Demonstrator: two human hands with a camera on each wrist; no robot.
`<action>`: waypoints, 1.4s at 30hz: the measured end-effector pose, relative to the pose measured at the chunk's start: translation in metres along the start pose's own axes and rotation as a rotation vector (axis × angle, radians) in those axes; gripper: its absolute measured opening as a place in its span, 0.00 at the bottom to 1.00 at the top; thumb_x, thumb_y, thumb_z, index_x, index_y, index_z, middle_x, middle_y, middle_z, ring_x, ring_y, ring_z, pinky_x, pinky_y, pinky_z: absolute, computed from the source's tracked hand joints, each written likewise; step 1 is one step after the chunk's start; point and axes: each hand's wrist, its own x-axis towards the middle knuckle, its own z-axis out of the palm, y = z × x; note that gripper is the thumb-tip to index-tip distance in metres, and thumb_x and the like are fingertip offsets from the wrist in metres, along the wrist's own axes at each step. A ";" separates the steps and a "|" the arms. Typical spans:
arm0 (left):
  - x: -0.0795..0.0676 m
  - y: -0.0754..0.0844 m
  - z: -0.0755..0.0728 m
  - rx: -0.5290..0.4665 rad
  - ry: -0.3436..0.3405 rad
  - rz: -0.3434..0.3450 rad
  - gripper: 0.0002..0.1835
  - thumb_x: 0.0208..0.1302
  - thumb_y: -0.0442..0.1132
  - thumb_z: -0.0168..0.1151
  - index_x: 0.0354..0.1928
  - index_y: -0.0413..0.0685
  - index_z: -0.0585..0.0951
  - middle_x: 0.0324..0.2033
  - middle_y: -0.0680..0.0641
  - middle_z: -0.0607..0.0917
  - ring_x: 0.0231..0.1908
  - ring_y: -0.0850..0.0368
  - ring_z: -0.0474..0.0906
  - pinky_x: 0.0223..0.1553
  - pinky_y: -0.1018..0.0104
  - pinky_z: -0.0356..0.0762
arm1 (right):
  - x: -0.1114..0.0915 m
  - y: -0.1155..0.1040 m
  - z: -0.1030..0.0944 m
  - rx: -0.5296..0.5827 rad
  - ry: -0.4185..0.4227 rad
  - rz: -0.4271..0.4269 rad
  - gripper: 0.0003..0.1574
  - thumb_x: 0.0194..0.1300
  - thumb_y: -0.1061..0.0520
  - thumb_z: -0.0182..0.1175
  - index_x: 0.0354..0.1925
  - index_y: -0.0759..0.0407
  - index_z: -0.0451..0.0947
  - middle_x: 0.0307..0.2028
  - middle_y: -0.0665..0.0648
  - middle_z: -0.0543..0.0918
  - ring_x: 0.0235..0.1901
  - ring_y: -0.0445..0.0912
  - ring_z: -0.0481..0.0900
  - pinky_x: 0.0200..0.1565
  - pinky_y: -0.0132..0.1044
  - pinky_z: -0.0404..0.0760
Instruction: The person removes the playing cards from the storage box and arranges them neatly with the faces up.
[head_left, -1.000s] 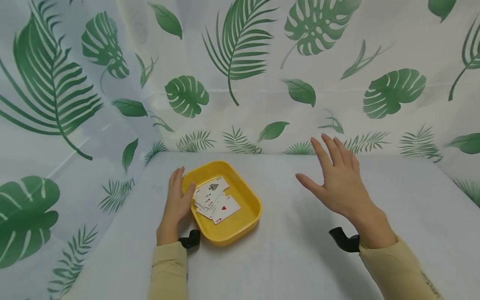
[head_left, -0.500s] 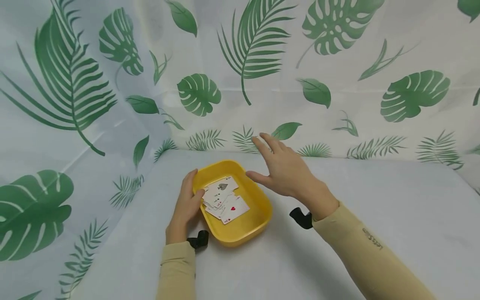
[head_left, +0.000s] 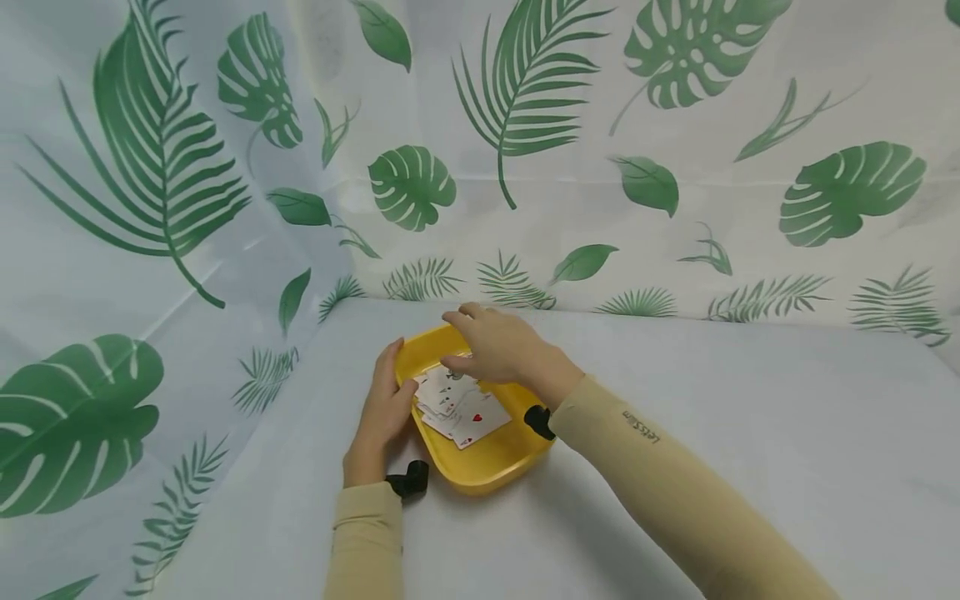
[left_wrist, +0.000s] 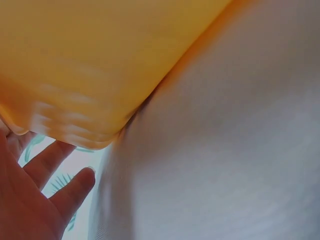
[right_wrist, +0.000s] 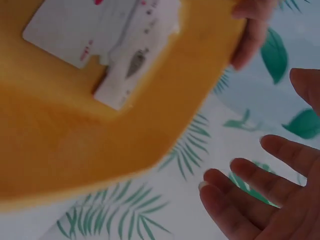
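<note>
A shallow yellow plastic tray (head_left: 480, 477) sits on the white-covered table, holding a loose pile of playing cards (head_left: 480, 421). An ace of hearts lies at the near side of the pile, and a large ace of spades shows at its far end in the right wrist view. My left hand (head_left: 381, 417) grips the tray's left rim, thumb over the edge and fingers along the outer wall. Over the tray's far right part hovers my right hand (head_left: 506, 350), its fingers extended and apart in the right wrist view. It holds nothing and partly covers the spade card in the head view.
A white curtain (head_left: 555, 208) with green leaf prints rises behind the table and along its left side. Black wrist mounts (head_left: 408, 481) project from both sleeves. The white tabletop (head_left: 712, 417) stretches to the right of the tray.
My right hand has swept left from beside the tray to above it and come lower. My left hand has stayed at the tray's left rim. The head view has shifted slightly.
</note>
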 end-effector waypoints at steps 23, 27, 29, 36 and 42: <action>0.005 -0.001 0.001 -0.017 -0.030 0.058 0.41 0.63 0.35 0.48 0.79 0.46 0.51 0.77 0.44 0.55 0.74 0.50 0.55 0.72 0.50 0.53 | 0.026 -0.009 0.051 -0.007 -0.594 0.188 0.46 0.69 0.27 0.51 0.79 0.24 0.46 0.80 0.45 0.41 0.77 0.58 0.44 0.69 0.62 0.57; 0.006 -0.001 -0.001 -0.005 -0.040 0.041 0.41 0.63 0.37 0.48 0.80 0.48 0.51 0.77 0.47 0.54 0.73 0.51 0.56 0.72 0.51 0.54 | 0.029 -0.005 0.053 -0.043 -0.609 0.109 0.45 0.69 0.27 0.51 0.78 0.20 0.46 0.80 0.39 0.39 0.78 0.52 0.37 0.69 0.64 0.54; 0.007 -0.002 -0.002 0.002 -0.045 0.040 0.42 0.63 0.37 0.48 0.80 0.48 0.50 0.77 0.46 0.53 0.72 0.51 0.57 0.72 0.50 0.55 | 0.033 -0.002 0.053 -0.078 -0.620 0.042 0.44 0.70 0.27 0.49 0.78 0.21 0.46 0.80 0.39 0.39 0.78 0.51 0.36 0.70 0.63 0.52; 0.007 -0.005 -0.006 0.009 -0.051 0.032 0.42 0.63 0.38 0.49 0.80 0.48 0.50 0.77 0.46 0.53 0.72 0.50 0.57 0.72 0.50 0.55 | 0.047 0.000 0.059 -0.108 -0.529 -0.149 0.40 0.69 0.29 0.53 0.74 0.36 0.61 0.78 0.45 0.54 0.74 0.54 0.57 0.71 0.52 0.58; 0.007 -0.007 -0.007 0.003 -0.049 0.011 0.42 0.65 0.40 0.51 0.80 0.49 0.49 0.78 0.47 0.52 0.73 0.50 0.56 0.72 0.50 0.54 | 0.056 -0.010 0.071 -0.235 -0.333 -0.274 0.39 0.69 0.30 0.54 0.69 0.47 0.68 0.67 0.51 0.70 0.57 0.50 0.76 0.63 0.42 0.72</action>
